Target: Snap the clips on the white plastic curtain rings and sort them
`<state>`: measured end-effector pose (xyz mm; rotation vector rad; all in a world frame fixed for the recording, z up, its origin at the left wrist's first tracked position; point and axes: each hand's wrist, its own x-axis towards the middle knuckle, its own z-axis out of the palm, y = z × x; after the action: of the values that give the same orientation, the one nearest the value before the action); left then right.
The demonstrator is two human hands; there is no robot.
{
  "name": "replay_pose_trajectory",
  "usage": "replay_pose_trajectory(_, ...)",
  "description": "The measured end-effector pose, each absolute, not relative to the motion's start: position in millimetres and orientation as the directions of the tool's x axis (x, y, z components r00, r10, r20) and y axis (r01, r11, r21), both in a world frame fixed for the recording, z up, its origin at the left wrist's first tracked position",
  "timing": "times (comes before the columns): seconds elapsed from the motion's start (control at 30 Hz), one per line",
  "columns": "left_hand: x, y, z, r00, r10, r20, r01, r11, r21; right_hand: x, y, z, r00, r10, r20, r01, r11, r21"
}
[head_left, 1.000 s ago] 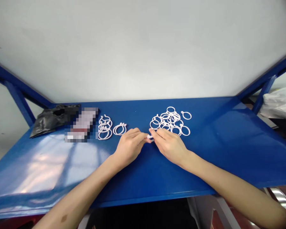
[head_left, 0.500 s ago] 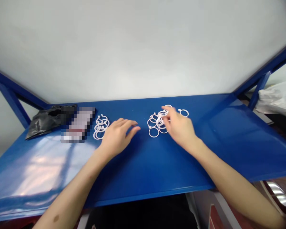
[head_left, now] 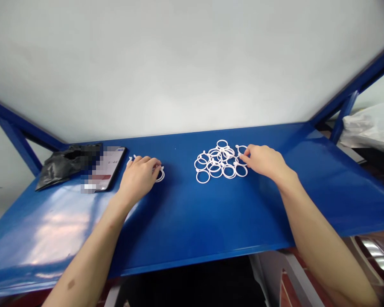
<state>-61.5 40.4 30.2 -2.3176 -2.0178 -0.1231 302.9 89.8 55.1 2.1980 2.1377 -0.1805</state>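
Note:
Thin white rings with small eyelets, resembling curtain rings, lie in a loose, overlapping pile [head_left: 222,154] right of centre on the blue table [head_left: 185,213]. At the pile's right edge, my right hand [head_left: 265,161] has its thumb and forefinger closed on one white curtain ring [head_left: 237,146]. To the left, my left hand [head_left: 140,177] reaches palm down over a smaller group of rings and hides most of it. Its fingers are curled, with white curtain rings [head_left: 162,175] sticking out at the fingertips. Two eyelets [head_left: 132,157] show behind its knuckles.
A phone [head_left: 110,168], partly pixelated, lies left of my left hand. Beyond it is a crumpled black plastic bag [head_left: 62,164]. A pale wall [head_left: 192,72] rises behind the table, with blue frame bars at both sides. White plastic [head_left: 371,128] sits off the right end.
My right hand has moved right, off the middle of the pile to a ring at its edge. My left hand has shifted left over the smaller group, and its fingers have curled in.

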Motion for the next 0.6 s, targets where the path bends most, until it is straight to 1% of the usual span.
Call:
replay_pose_trajectory(0.17, -61.1, 39.3, 33.9, 0.117, 0.989, 0.096, 0.992, -0.120, 0.026, 300.6, 87.6, 58.8, 0.028, 0.988, -0.153, 1.000, -0.026, 0.016)
replay_pose_trajectory(0.27, -63.1, 37.3, 34.0, 0.110, 0.986, 0.121, 0.993, -0.114, 0.020, 301.1, 86.4, 58.2, 0.026, 0.992, -0.120, 0.999, -0.022, 0.032)
replay_pose_trajectory(0.47, -70.1, 35.3, 29.6, 0.151, 0.978, 0.141, 0.988, -0.155, 0.017, 302.0, 86.5, 56.6, 0.074, 0.996, 0.044, 0.997, -0.075, 0.019)
replay_pose_trajectory(0.6, -68.1, 36.6, 31.7, 0.146, 0.969, 0.199, 0.985, -0.161, 0.061, 295.3, 86.2, 57.7, 0.100, 0.972, 0.211, 0.993, -0.084, -0.083)
